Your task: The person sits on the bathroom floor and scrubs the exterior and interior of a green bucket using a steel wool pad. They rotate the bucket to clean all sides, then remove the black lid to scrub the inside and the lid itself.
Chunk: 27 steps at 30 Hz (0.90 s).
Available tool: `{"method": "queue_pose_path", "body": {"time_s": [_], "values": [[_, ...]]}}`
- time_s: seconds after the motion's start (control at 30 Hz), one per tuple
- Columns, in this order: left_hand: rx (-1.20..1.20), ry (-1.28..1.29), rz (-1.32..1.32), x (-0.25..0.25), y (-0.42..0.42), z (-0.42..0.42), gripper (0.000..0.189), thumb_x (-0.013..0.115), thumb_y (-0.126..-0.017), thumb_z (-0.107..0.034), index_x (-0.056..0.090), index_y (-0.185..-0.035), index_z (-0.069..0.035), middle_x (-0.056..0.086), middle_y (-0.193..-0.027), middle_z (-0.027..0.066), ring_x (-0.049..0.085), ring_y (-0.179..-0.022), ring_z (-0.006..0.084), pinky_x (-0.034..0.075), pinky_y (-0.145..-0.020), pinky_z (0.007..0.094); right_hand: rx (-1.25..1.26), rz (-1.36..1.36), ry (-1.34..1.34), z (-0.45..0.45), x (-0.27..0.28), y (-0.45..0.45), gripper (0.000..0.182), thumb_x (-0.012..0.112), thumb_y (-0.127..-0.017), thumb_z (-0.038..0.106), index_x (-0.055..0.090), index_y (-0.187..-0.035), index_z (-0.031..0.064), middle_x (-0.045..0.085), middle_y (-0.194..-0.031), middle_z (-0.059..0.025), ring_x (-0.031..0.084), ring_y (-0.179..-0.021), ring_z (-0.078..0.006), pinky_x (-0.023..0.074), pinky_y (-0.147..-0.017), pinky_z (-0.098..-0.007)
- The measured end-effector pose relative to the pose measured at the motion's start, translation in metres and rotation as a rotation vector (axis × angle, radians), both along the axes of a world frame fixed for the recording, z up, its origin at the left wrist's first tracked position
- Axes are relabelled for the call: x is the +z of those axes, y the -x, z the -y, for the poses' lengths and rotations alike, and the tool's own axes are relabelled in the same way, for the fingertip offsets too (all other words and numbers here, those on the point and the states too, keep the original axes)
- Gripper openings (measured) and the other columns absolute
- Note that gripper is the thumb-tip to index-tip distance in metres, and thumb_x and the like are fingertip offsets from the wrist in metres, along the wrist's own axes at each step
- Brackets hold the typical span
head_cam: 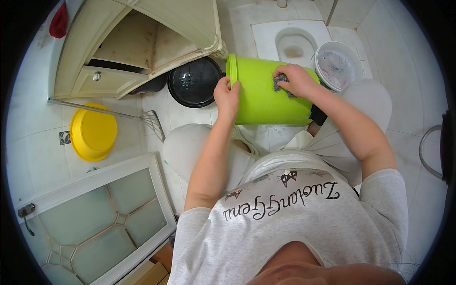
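Observation:
A lime-green plastic bucket lies on its side in front of me, its rim towards the left. My left hand grips that rim, thumb on the outer wall and the fingertips partly hidden. In my right hand is a dark grey scouring pad, pressed against the bucket's upper side. Some suds show on the tiles below the bucket. Behind my right wrist stands a white bucket of cloudy, foamy water.
A squat toilet lies beyond the green bucket. The black round basin sits left, below an open cream cabinet. A yellow basin and a long-handled metal rack are further left. A glazed door stands at lower left.

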<state>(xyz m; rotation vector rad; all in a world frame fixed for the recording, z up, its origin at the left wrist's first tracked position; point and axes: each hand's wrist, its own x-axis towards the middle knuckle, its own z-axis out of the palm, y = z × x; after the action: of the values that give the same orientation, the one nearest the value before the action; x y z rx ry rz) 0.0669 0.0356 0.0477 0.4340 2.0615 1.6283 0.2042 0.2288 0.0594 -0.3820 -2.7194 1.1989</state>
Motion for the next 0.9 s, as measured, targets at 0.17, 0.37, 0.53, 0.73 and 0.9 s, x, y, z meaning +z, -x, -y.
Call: {"method": "queue_pose_path", "body": {"time_s": [0.17, 0.37, 0.53, 0.73, 0.9], "values": [[0.084, 0.029, -0.294, 0.001, -0.044, -0.004, 0.020, 0.056, -0.084, 0.000, 0.054, -0.103, 0.008, 0.065, -0.088, 0.0115, 0.061, -0.077, 0.0142, 0.046, -0.069, 0.0256, -0.103, -0.078, 0.105, 0.003, -0.004, 0.005, 0.020, 0.066, -0.076, 0.009, 0.063, -0.096, 0.0047, 0.065, -0.088, -0.0178, 0.060, -0.085, -0.0358, 0.0482, -0.076, -0.0418], [0.111, 0.172, -0.422, -0.014, -0.050, -0.004, 0.021, 0.058, -0.084, 0.001, 0.055, -0.104, 0.007, 0.065, -0.085, 0.0081, 0.060, -0.072, 0.0099, 0.046, -0.065, 0.0230, -0.065, -0.134, 0.033, 0.003, -0.022, 0.011, 0.020, 0.064, -0.077, 0.008, 0.063, -0.097, 0.0042, 0.064, -0.089, -0.0180, 0.061, -0.084, -0.0355, 0.0484, -0.075, -0.0412], [0.180, -0.040, -0.034, -0.007, -0.040, 0.003, 0.022, 0.058, -0.082, 0.003, 0.055, -0.103, 0.008, 0.067, -0.089, 0.0126, 0.064, -0.078, 0.0131, 0.049, -0.070, 0.0244, -0.051, -0.138, 0.139, 0.000, -0.015, 0.014, 0.021, 0.063, -0.077, 0.008, 0.062, -0.098, 0.0052, 0.064, -0.088, -0.0163, 0.061, -0.083, -0.0332, 0.0488, -0.075, -0.0387], [0.249, -0.089, -0.132, 0.006, -0.037, 0.023, 0.022, 0.059, -0.082, 0.004, 0.054, -0.103, 0.008, 0.067, -0.093, 0.0130, 0.063, -0.081, 0.0127, 0.048, -0.072, 0.0224, 0.011, -0.087, 0.123, 0.002, -0.022, 0.012, 0.023, 0.063, -0.079, 0.004, 0.061, -0.102, 0.0042, 0.064, -0.094, -0.0140, 0.062, -0.085, -0.0282, 0.0484, -0.078, -0.0340], [0.226, -0.046, -0.401, 0.020, -0.060, 0.024, 0.025, 0.060, -0.084, 0.001, 0.055, -0.107, 0.007, 0.067, -0.094, 0.0127, 0.064, -0.081, 0.0152, 0.049, -0.072, 0.0254, -0.006, -0.142, 0.237, 0.010, -0.016, 0.015, 0.024, 0.063, -0.080, 0.004, 0.061, -0.104, 0.0029, 0.064, -0.096, -0.0103, 0.061, -0.086, -0.0207, 0.0479, -0.081, -0.0314]]}}
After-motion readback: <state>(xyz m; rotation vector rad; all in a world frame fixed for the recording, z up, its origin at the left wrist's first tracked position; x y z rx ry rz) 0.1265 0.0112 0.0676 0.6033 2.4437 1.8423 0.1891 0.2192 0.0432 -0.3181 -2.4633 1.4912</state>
